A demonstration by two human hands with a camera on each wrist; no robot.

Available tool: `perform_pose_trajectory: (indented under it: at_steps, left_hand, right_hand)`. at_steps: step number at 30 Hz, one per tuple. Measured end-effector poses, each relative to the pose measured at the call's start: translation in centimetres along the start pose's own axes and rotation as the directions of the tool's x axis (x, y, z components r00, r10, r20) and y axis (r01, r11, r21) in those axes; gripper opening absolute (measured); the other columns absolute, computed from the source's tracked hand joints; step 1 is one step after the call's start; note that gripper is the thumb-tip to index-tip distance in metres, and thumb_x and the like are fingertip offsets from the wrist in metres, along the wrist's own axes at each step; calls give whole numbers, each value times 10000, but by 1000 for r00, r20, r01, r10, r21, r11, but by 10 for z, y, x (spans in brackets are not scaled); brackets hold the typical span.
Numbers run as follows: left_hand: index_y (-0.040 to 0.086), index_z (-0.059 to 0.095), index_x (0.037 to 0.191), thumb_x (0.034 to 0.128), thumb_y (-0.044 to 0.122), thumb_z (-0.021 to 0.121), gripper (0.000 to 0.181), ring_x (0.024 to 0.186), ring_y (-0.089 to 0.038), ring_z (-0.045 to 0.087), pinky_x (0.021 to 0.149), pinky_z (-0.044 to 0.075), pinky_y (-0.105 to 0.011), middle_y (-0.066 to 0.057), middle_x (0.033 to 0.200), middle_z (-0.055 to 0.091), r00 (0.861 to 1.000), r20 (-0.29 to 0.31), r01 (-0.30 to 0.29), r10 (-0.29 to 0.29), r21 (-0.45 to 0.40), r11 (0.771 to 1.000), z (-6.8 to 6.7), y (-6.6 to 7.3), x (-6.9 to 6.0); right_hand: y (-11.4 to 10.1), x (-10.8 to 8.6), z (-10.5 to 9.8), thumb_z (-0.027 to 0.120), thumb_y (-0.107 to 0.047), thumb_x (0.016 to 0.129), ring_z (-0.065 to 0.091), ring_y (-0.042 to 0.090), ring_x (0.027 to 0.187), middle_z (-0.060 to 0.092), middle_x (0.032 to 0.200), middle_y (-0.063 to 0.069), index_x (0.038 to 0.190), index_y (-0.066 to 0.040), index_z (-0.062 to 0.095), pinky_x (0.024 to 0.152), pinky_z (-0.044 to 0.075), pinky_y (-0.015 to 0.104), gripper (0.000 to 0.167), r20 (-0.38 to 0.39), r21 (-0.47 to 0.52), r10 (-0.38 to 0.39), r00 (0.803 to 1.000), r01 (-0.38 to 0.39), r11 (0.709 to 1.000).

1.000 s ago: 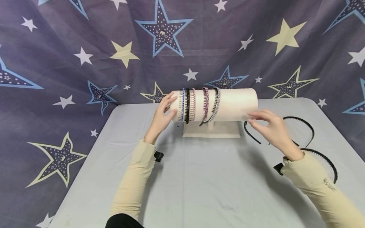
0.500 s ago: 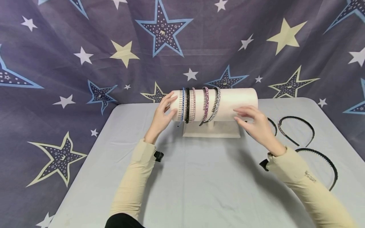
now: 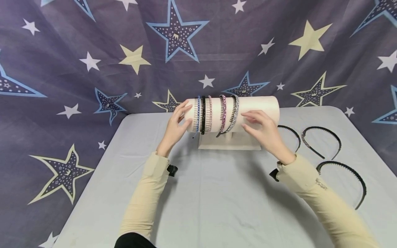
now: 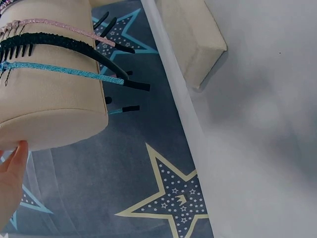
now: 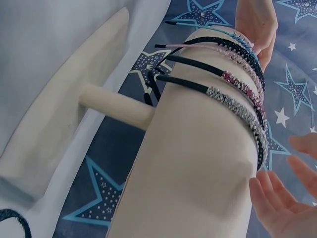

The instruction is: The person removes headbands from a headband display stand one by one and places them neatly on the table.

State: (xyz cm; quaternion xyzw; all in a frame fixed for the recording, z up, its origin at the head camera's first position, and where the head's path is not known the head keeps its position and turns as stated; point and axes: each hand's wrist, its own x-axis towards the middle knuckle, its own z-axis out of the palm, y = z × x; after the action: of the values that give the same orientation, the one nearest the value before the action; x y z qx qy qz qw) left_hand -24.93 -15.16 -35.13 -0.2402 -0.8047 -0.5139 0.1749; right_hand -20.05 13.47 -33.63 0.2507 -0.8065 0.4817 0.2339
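A cream cylindrical headband stand (image 3: 262, 106) bears several headbands: blue (image 3: 197, 113), black (image 3: 203, 115), pale pink (image 3: 209, 113), then a pink jewelled headband (image 3: 223, 112) and a silver jewelled headband (image 3: 235, 113). These last two sit apart from the left group, and the silver one leans. My left hand (image 3: 175, 127) rests its fingers against the cylinder's left end; fingertips (image 4: 21, 148) meet the end face in the left wrist view. In front of the cylinder, just right of the silver headband, my right hand (image 3: 263, 129) has loosely bent fingers and holds nothing. In the right wrist view its fingers (image 5: 267, 191) are beside the cylinder.
Three more dark headbands lie on the table at right: one (image 3: 294, 132) partly behind my right hand, one (image 3: 328, 129) farther right, one (image 3: 356, 177) nearer me. The stand's flat base (image 3: 214, 143) rests on the grey cloth (image 3: 217, 199). A star-patterned curtain (image 3: 223, 44) hangs behind.
My right hand has moved left along the front of the cylinder, from its right end to beside the silver headband. My left hand and the headbands have stayed in place.
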Motion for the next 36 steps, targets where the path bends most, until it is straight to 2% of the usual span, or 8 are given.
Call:
perform_pose_trajectory:
  at_steps: [5, 9, 16, 20, 25, 28, 31, 36]
  left_hand:
    - [14, 495, 1228, 827, 7, 546, 404, 1257, -197, 326, 1006, 347, -325, -43, 1394, 333, 1000, -1, -6, 6, 3, 1000, 0, -1, 0]
    - [-1, 491, 1226, 828, -11, 544, 402, 1258, -216, 324, 1009, 343, -335, -69, 1395, 329, 1000, 2, 6, -6, -4, 1000, -1, 4, -1]
    - [-103, 465, 1197, 813, -68, 513, 389, 1246, -317, 323, 1005, 344, -398, -208, 1367, 320, 1000, -1, 5, -5, -13, 1000, -2, 33, -4]
    - [-102, 468, 1196, 814, -68, 515, 386, 1246, -317, 322, 1005, 344, -394, -209, 1366, 322, 1000, 0, 11, -11, -6, 1000, -2, 36, -5]
    - [-96, 470, 1201, 816, -72, 513, 388, 1243, -324, 323, 1005, 342, -400, -208, 1368, 321, 1000, -1, 2, -2, -12, 1000, -2, 35, -5]
    - [-56, 480, 1215, 823, -46, 523, 394, 1250, -278, 327, 1008, 343, -373, -150, 1384, 325, 1000, -1, 3, -3, -13, 1000, -1, 22, -3]
    - [-52, 476, 1219, 825, -41, 521, 396, 1256, -271, 319, 1013, 336, -374, -141, 1389, 319, 1000, 3, 11, -11, -21, 1000, -1, 21, -3]
    - [-104, 465, 1201, 818, -72, 514, 387, 1251, -320, 313, 1011, 334, -403, -211, 1373, 311, 1000, 2, 10, -10, -26, 1000, -1, 35, -4]
  right_hand:
    - [-2, 5, 8, 660, 7, 749, 557, 278, 890, 548, 1062, 174, 1083, 30, 591, 830, 483, 374, 341, 10, 11, 25, 1000, -26, 1000]
    - [-3, 8, 13, 660, 17, 742, 552, 273, 890, 524, 1088, 180, 1097, 34, 578, 832, 485, 374, 365, 10, 8, 52, 999, -52, 999]
    - [-5, 12, 20, 663, 43, 726, 547, 301, 874, 502, 1091, 207, 1103, 66, 563, 830, 490, 370, 391, -12, 57, 93, 996, -92, 994]
    - [-6, 13, 22, 657, 47, 730, 545, 324, 867, 484, 1087, 223, 1118, 73, 554, 834, 489, 376, 403, -7, 89, 115, 993, -114, 989]
    - [-6, 15, 26, 653, 49, 731, 551, 297, 846, 465, 1060, 214, 1130, 65, 550, 826, 498, 353, 412, -6, 69, 136, 991, -135, 988]
    - [-5, 16, 28, 657, 43, 730, 552, 279, 824, 462, 1044, 206, 1128, 56, 553, 808, 506, 347, 412, -16, 49, 139, 990, -138, 989]
    - [-5, 17, 29, 667, 26, 728, 553, 255, 793, 466, 1026, 193, 1120, 43, 564, 787, 514, 333, 406, -29, 32, 139, 990, -138, 990]
    - [-5, 18, 32, 682, 1, 725, 533, 229, 748, 478, 993, 174, 1108, 20, 581, 751, 522, 332, 397, -46, -14, 132, 990, -132, 991]
